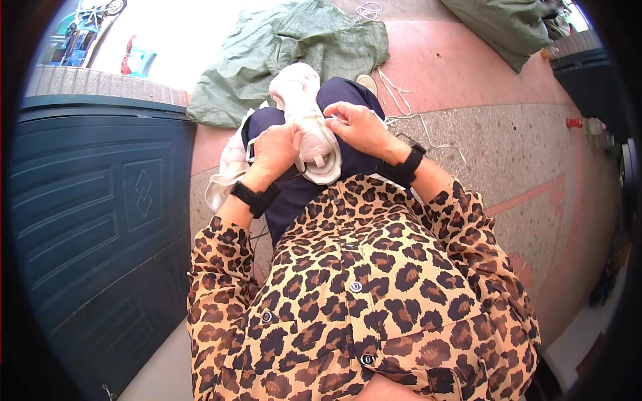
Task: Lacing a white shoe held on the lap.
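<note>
A pale pinkish-white sneaker (321, 150) lies across my lap between my dark-trousered knees, its heel tab toward me. My left hand (277, 148) is closed at the sneaker's left side, and a white strip of lace shows beside its back. On the other side, my right hand (358, 127) pinches a white shoelace (334, 118) between thumb and fingers, close to the shoe's opening. Just beyond the held sneaker is another pale shoe (294, 85). More white shoes (231, 170) hang or lie by my left knee, partly hidden by my arm.
A crumpled green tarp (227, 80) spreads over the floor ahead. White cords (401, 100) trail on the pink and speckled floor (488, 147) to the right. A dark blue panelled gate (100, 194) stands close on my left. A green bundle (501, 30) lies far right.
</note>
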Demonstrator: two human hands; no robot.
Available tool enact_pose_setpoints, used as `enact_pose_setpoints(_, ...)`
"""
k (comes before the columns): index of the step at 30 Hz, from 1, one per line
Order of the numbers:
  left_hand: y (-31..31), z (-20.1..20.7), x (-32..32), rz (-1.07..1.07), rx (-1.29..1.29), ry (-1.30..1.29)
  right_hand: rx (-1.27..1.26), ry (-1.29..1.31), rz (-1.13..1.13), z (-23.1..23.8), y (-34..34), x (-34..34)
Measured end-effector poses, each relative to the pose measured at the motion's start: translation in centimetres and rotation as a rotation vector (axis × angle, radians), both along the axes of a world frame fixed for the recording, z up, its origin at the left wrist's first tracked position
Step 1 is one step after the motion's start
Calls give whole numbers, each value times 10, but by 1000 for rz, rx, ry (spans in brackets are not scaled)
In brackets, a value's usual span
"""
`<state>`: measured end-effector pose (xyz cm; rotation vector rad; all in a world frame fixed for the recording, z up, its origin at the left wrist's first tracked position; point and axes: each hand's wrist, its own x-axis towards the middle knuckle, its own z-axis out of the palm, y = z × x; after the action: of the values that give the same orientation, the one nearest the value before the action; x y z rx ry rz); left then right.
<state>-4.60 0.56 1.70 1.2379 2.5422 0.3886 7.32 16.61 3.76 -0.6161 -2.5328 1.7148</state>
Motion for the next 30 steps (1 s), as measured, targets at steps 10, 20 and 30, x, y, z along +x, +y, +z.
enact_pose_setpoints(10, 7, -8, -1, 373, 484, -1332, 154, 214, -78, -38, -22, -14)
enact_pose_setpoints(20, 23, 29, 14, -11, 145, 108, -559, 228, -304, -23, 13, -18)
enact_pose_setpoints(30, 41, 161, -122, 155, 1020, -972, -355, -13, -188, 19, 35, -6)
